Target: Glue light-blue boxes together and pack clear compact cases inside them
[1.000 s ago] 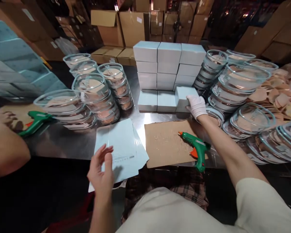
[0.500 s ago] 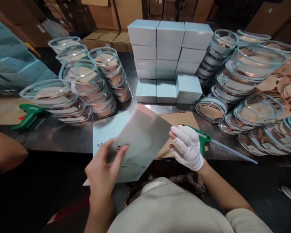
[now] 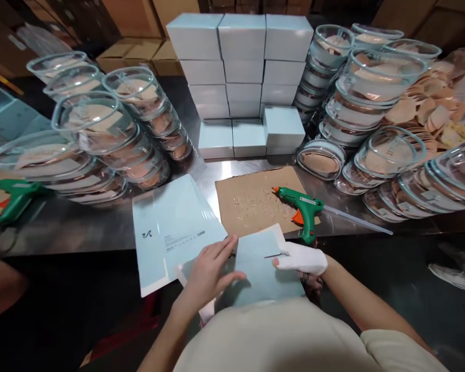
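A flat light-blue box blank (image 3: pixel 260 266) is held close to my chest, below the table's front edge. My bare left hand (image 3: pixel 209 274) rests on its left side, fingers spread over the card. My right hand (image 3: pixel 303 258), in a white glove, pinches its right edge. A pile of more flat light-blue blanks (image 3: pixel 170 227) lies on the steel table just left of my hands. A green glue gun (image 3: pixel 303 206) lies on a brown cardboard sheet (image 3: pixel 251 201) spotted with glue drops, just beyond my right hand.
Folded light-blue boxes (image 3: pixel 240 67) are stacked at the back centre. Piles of clear glass lids (image 3: pixel 101 134) fill the left, more glass lids (image 3: pixel 375 103) the right. A second green glue gun (image 3: pixel 11 199) lies far left beside another person's arm (image 3: pixel 0 281). Cardboard cartons stand behind.
My right hand left the stacked boxes and came back to me. Both hands lifted one blank off the pile, turned it over and brought it down to my chest.
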Tool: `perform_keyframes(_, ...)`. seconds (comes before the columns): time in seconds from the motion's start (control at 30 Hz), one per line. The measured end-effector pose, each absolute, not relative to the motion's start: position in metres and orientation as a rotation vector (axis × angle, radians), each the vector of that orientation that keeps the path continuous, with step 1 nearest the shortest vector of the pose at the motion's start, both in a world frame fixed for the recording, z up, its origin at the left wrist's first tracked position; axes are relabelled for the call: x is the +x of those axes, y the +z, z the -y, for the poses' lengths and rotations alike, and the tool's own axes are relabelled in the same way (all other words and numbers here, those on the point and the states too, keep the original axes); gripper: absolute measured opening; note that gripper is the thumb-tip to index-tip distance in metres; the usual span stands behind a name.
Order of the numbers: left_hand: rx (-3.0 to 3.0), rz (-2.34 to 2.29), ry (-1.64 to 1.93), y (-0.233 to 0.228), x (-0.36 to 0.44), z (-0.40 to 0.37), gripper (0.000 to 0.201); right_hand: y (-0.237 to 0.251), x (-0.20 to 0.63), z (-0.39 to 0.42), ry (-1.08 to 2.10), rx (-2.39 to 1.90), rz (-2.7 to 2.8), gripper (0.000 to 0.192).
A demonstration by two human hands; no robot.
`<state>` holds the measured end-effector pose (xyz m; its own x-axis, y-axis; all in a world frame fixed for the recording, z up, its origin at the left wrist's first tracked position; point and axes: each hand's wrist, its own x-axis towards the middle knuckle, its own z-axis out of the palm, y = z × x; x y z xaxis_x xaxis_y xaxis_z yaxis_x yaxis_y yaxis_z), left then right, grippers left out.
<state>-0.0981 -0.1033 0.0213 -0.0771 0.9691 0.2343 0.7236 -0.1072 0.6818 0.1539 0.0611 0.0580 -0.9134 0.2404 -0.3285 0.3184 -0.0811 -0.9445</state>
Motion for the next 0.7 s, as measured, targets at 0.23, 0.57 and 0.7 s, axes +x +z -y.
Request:
perform_keyframes(0.23, 1.598, -1.643, 0.844, 0.016, -0.106, 0.125, 0.069, 0.046, 0.197, -0.041, -2.253, 0.809, -2.297, 0.08)
perform_keyframes(0.57, 1.467, -1.464, 1.638, -0.022, -0.05, 0.086, 0.076, 0.007, 0.159, 0.003, -1.916, 1.958, -3.058, 0.081)
perform_keyframes(0.7, 1.727, -1.364, 1.697, -0.02, -0.043, 0.078, 0.053, 0.014, 0.157, -0.006, -1.747, 1.917, -3.254, 0.073)
